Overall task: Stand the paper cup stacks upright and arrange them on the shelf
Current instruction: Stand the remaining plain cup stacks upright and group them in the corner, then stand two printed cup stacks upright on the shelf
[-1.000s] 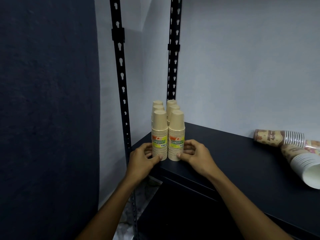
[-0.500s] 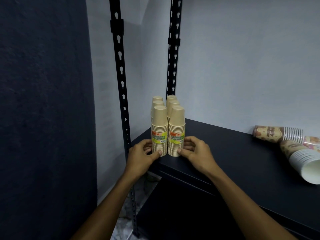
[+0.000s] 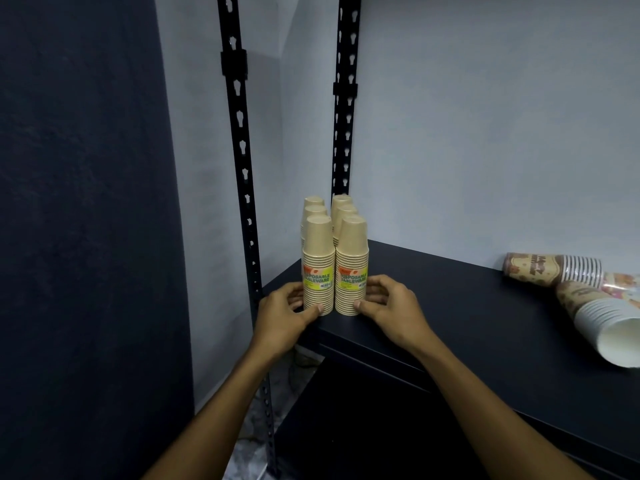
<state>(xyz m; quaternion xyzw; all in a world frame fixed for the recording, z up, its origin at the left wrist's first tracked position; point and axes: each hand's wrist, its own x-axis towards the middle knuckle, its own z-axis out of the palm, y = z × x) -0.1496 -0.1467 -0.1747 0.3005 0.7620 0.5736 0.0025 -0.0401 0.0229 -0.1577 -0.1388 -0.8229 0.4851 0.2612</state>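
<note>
Several tan paper cup stacks stand upright in two rows at the left end of the dark shelf (image 3: 467, 306). The front left stack (image 3: 318, 258) and front right stack (image 3: 352, 258) carry yellow labels. My left hand (image 3: 282, 317) cups the base of the front left stack, thumb against its front. My right hand (image 3: 391, 306) cups the base of the front right stack the same way. At the shelf's right end, patterned cup stacks (image 3: 550, 268) lie on their sides, one (image 3: 606, 323) with its white open mouth facing me.
Two black slotted uprights, the front one (image 3: 242, 168) and the rear one (image 3: 343, 116), rise at the shelf's left end. A dark wall (image 3: 79, 237) stands on the left and a pale wall (image 3: 485, 133) runs behind the shelf. Bare shelf lies between the upright stacks and the fallen ones.
Both hands have stayed at the bases of the front stacks. The stacks sit a little further back from the shelf's front edge than a second ago.
</note>
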